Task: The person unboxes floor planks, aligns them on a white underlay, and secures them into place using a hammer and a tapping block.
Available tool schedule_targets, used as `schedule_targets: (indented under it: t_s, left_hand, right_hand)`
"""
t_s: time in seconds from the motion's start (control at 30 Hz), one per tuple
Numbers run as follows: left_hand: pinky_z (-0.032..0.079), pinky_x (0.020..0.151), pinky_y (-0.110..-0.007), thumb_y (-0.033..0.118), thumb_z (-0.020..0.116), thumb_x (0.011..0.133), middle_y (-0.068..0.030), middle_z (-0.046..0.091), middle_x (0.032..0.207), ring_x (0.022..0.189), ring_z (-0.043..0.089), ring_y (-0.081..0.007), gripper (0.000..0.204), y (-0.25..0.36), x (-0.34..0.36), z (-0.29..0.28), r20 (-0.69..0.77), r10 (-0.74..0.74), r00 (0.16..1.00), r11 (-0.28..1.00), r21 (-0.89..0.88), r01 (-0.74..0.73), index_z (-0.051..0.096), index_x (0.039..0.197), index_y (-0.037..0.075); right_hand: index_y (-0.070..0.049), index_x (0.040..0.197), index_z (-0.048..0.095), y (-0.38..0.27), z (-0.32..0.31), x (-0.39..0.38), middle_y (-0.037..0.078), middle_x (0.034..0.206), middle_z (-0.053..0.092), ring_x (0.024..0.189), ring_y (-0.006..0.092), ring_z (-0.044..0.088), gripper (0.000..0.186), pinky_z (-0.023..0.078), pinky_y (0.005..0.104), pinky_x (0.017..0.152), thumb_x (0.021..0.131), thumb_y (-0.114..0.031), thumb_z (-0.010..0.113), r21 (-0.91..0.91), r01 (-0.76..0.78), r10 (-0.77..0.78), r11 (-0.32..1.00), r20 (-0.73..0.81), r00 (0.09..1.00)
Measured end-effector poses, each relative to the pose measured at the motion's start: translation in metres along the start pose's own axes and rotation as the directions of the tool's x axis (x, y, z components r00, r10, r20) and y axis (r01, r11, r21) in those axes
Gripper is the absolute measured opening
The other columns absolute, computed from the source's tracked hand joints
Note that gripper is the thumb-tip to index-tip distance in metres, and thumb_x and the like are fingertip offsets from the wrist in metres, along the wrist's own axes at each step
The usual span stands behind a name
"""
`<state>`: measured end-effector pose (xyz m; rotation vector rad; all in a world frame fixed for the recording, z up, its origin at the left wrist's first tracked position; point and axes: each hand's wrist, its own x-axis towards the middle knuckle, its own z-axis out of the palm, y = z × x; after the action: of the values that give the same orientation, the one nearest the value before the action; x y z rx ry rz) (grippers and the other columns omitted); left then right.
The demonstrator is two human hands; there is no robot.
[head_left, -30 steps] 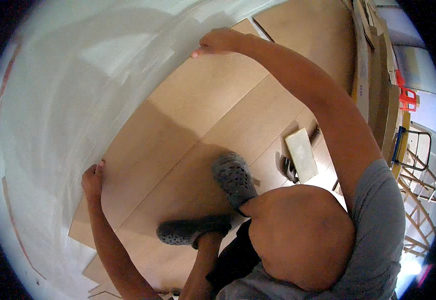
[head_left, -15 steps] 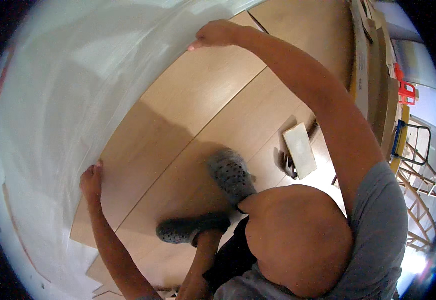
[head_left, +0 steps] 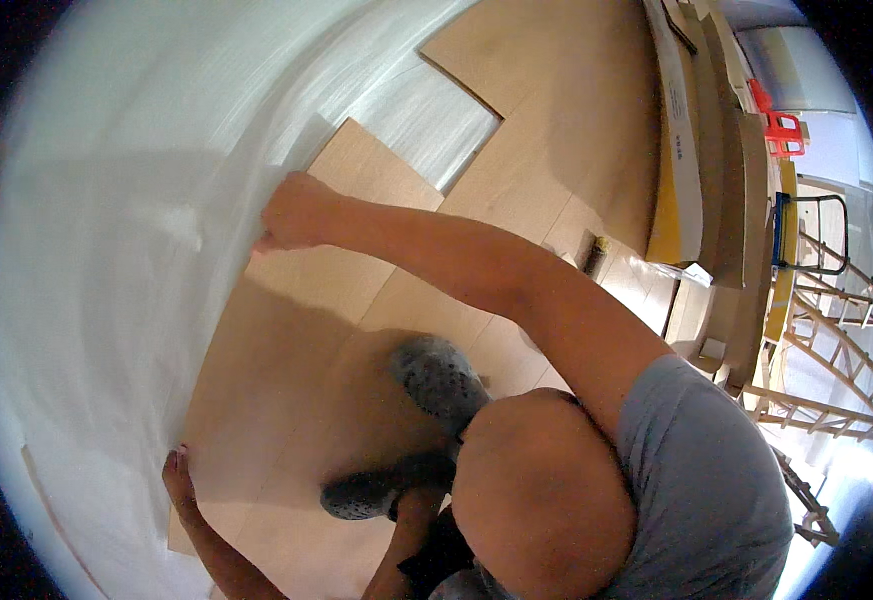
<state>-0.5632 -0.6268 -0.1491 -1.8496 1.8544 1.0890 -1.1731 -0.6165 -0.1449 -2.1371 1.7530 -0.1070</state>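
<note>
Plank (head_left: 277, 340) has slid near; right rows (head_left: 432, 300) look laid, underlay (head_left: 417, 105) before far board (head_left: 487, 70) uncovered. Right hand (head_left: 302, 215): fingers curled tight on plank's edge; left hand (head_left: 181, 476): I can't tell.

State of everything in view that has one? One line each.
Left hand: at the plank's outer edge, exact grip unclear
Right hand: curled at the same edge, farther up
Plank: lying flat, its far end apart from the next plank
Next plank: lying flat, near end exposed
White sheeting: uncovered along the outer side
Clogs: worn on both feet
</note>
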Motion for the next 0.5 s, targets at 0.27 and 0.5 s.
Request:
schedule_targets:
  t_s: [0.27,0.5]
  left_hand:
    - [0.050,0.088,-0.040,0.038,0.054,0.101,-0.0208,0.069,0.109,0.097,0.063,-0.0299,0.051,-0.102,0.009,0.026,-0.336,-0.001,0.942,0.968,-0.237,-0.084,0.063,0.122,-0.007]
    - [0.049,0.074,-0.041,0.040,0.049,0.103,-0.0202,0.066,0.095,0.085,0.060,-0.0286,0.048,-0.033,-0.007,0.024,-0.266,0.011,0.964,0.987,-0.150,-0.052,0.064,0.102,-0.006]
  right_hand:
    - [-0.008,0.071,0.072,0.004,0.021,0.005,0.010,0.074,0.068,0.083,0.0319,0.065,0.061,0.047,0.0429,0.083,0.093,-0.060,0.050,0.027,0.074,-0.067,0.997,-0.210,0.975]
    - [-0.007,0.065,0.070,0.017,0.001,-0.003,0.013,0.068,0.067,0.073,0.0361,0.065,0.063,0.050,0.0451,0.077,0.097,-0.056,0.047,0.046,-0.003,0.009,0.999,-0.130,0.991]
